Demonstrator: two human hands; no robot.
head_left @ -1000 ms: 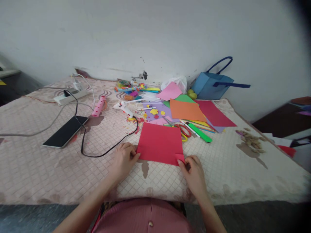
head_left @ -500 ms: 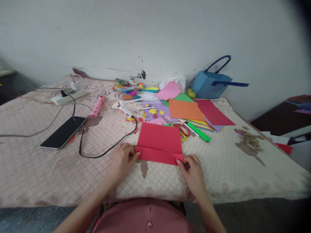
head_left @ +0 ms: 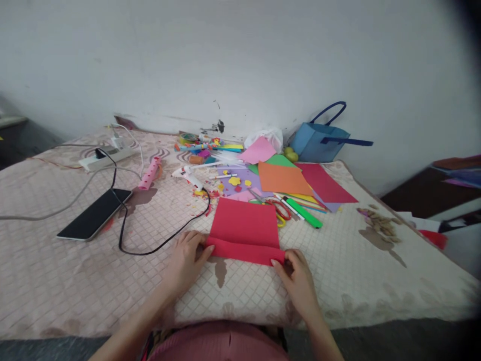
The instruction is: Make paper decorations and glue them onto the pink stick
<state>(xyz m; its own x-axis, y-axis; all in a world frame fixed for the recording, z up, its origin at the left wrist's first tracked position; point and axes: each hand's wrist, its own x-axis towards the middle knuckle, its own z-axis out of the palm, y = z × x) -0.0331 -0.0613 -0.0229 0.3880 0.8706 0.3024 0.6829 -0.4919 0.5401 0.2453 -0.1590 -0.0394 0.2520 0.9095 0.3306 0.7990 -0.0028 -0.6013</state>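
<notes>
A red sheet of paper (head_left: 245, 223) lies on the table in front of me, its near edge turned up into a folded strip across the full width. My left hand (head_left: 190, 255) pinches the left end of that strip between thumb and fingers. At the right end, my right hand (head_left: 295, 268) grips the other corner the same way. Just beyond the sheet's right side lie scissors (head_left: 282, 210) with red and yellow handles, partly hidden by other items. A green marker-like cutter (head_left: 302, 212) rests beside them.
A white glue gun (head_left: 189, 176) with a black cord sits left of the colored sheets (head_left: 285, 179). A dark tablet (head_left: 95, 214), a pink dotted roll (head_left: 150, 173) and a power strip (head_left: 107, 158) are at left. A blue bag (head_left: 317, 140) stands behind; shelled-looking pieces (head_left: 381, 224) lie right.
The near strip of the red paper has risen and stands more folded over the sheet. Both hands keep their hold at the ends. The whole view has shifted slightly.
</notes>
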